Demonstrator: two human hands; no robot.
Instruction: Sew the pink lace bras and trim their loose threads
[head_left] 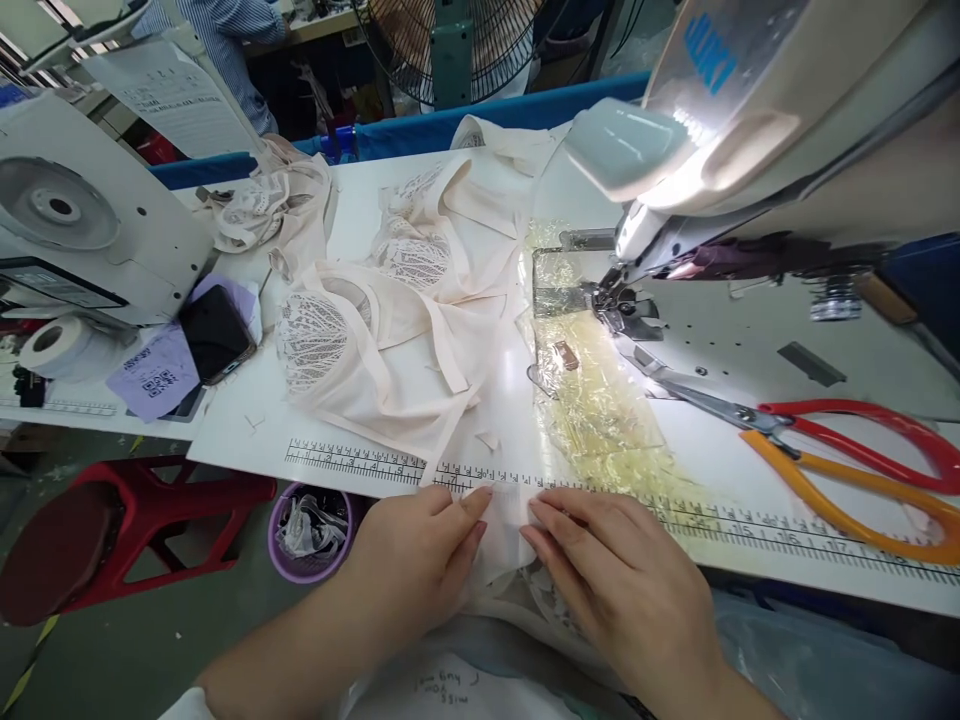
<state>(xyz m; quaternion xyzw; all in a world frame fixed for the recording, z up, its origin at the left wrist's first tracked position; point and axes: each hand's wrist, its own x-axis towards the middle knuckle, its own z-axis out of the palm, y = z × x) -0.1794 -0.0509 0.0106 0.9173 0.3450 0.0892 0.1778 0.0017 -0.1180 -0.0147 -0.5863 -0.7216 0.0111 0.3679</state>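
My left hand (424,545) and my right hand (619,570) are close together at the table's front edge, both pinching a pale cream fabric piece (504,530) stretched between them. A cream strap runs up from my left hand toward a cream lace bra (322,345) lying on the table. Behind it more cream lace bra pieces (420,255) overlap in a pile. To the right of the fabric stands a sewing machine (750,150) with its lamp lit over the needle area. Large scissors (817,430) with one red and one orange handle lie before the machine.
Clear yellowish tape (600,400) covers the table beside the presser foot. A printed ruler strip (360,462) runs along the front edge. At left are a phone (216,335), a second machine (82,210), a red stool (150,520) and a purple bin (311,570). A fan (454,50) and a person's striped sleeve (225,50) are behind.
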